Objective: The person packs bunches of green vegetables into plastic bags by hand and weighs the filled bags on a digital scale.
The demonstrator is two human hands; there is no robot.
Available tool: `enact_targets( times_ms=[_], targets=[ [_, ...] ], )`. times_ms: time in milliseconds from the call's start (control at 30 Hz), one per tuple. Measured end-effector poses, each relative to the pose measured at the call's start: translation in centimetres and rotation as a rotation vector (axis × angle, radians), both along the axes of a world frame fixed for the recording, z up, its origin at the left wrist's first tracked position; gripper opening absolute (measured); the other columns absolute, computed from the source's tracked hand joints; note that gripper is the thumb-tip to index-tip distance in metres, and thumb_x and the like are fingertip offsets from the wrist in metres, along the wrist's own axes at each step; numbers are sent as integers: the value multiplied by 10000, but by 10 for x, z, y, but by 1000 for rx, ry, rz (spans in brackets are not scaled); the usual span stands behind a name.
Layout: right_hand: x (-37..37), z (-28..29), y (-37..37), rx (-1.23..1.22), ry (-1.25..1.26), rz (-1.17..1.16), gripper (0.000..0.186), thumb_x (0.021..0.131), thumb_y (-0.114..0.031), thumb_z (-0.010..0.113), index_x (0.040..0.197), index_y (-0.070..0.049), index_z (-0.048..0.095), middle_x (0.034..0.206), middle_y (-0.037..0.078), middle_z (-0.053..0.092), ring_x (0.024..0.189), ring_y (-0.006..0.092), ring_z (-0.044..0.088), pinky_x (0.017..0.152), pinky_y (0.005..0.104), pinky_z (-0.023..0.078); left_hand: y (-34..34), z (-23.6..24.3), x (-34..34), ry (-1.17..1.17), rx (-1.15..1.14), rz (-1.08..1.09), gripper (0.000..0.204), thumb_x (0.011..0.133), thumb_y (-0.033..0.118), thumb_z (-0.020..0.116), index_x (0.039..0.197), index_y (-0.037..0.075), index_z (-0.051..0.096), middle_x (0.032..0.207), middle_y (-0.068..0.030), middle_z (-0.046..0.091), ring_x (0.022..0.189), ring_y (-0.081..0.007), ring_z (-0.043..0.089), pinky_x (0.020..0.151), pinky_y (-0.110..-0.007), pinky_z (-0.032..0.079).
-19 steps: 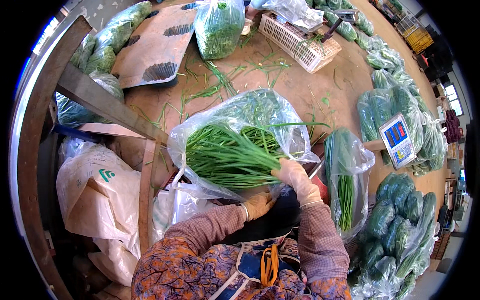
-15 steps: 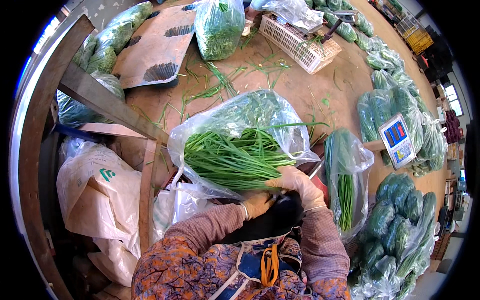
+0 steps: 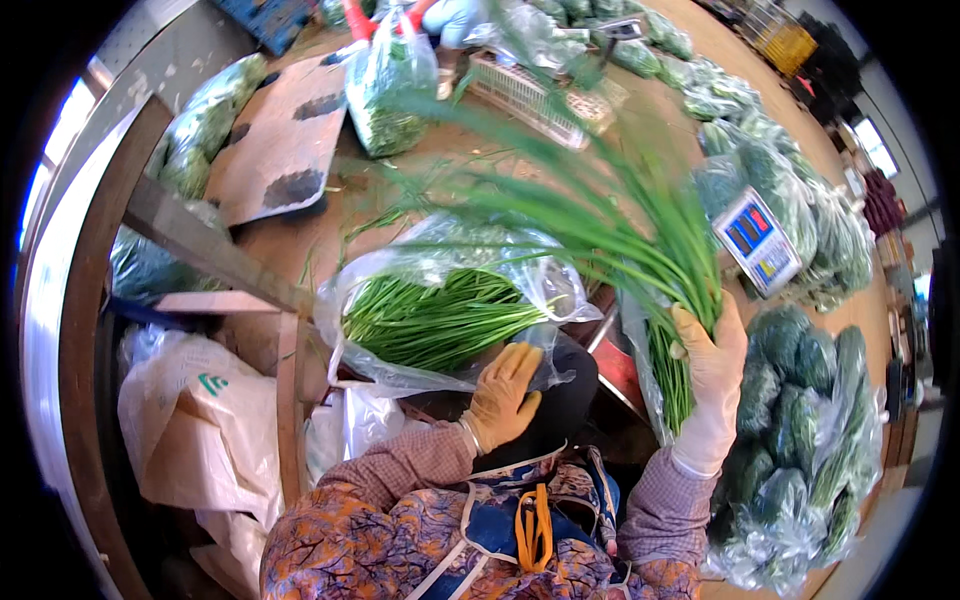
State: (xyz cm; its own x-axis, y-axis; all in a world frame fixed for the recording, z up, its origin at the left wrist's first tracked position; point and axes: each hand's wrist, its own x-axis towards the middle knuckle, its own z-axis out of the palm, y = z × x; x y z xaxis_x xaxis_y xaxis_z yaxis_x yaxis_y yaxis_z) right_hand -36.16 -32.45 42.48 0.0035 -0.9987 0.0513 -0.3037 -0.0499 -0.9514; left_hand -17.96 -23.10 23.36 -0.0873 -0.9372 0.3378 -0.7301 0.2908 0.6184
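My right hand [image 3: 718, 365], in a pale glove, is closed around the lower end of a bunch of chives [image 3: 620, 225]. Their long green leaves fan up and to the left, blurred by motion. My left hand [image 3: 503, 398], in a yellowish glove, lies with fingers stretched out at the near edge of an open clear plastic bag [image 3: 345, 300]. Inside that bag rests a thick pile of chives [image 3: 435, 315]. Below my right hand, a second clear bag [image 3: 640, 330] holds more upright chives [image 3: 675, 385], partly hidden by the held bunch.
A scale display [image 3: 757, 243] stands at the right, near stacked bags of greens [image 3: 790, 400]. A wooden frame [image 3: 215, 245] and a beige sack [image 3: 205, 420] flank my left. Farther off are a board with holes [image 3: 275, 140], a white crate [image 3: 525, 100] and another person's red sleeve [image 3: 357, 20].
My right hand has moved right and up from the open bag, now with a bunch of chives raised in it. My left hand has opened out flat at the bag's edge.
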Motion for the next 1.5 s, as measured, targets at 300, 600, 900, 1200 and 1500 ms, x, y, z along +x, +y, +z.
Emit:
enact_targets(
  times_ms=[300, 600, 900, 1200, 1500],
  targets=[
    [-46, -110, 68, -452, 484, -232, 478, 805, -36, 574, 1243, 39, 396, 1108, 201, 528, 988, 283, 545, 819, 345, 442, -58, 10, -124, 1175, 585, -728, 727, 817, 247, 636, 1373, 56, 210, 1290, -90, 381, 1163, -185, 382, 984, -315, 311],
    [-65, -164, 126, 175, 552, 179, 584, 763, -244, 633, 1226, 37, 417, 1101, 250, 516, 1018, 379, 509, 834, 380, 434, -28, -72, -127, 1599, 1370, -336, 290, 862, 204, 535, 1050, -16, 563, 982, -109, 608, 907, -217, 576, 844, -345, 450],
    [-88, -168, 117, 334, 169, -55, 320, 795, -253, 600, 1034, -41, 595, 902, 162, 627, 830, 295, 610, 714, 364, 476, -26, -76, -121, 1651, 1431, -413, 282, 902, 234, 495, 1070, 12, 544, 937, -118, 615, 787, -231, 614, 691, -367, 522],
    [-60, -187, 113, 87, 493, -94, 293, 768, -270, 630, 971, -63, 587, 830, 153, 613, 775, 323, 597, 651, 380, 474, -26, -45, -124, 1692, 1404, -300, 459, 856, 432, 538, 1101, 43, 535, 928, -85, 574, 849, -196, 557, 762, -339, 473],
    [-67, -160, 91, 354, 146, -72, 270, 851, -155, 542, 1094, -45, 586, 851, 50, 637, 676, 82, 598, 600, 239, 488, -22, -49, -117, 1696, 1332, -256, 448, 912, 420, 421, 1123, 42, 534, 954, -98, 592, 850, -195, 587, 699, -302, 511]
  ],
)
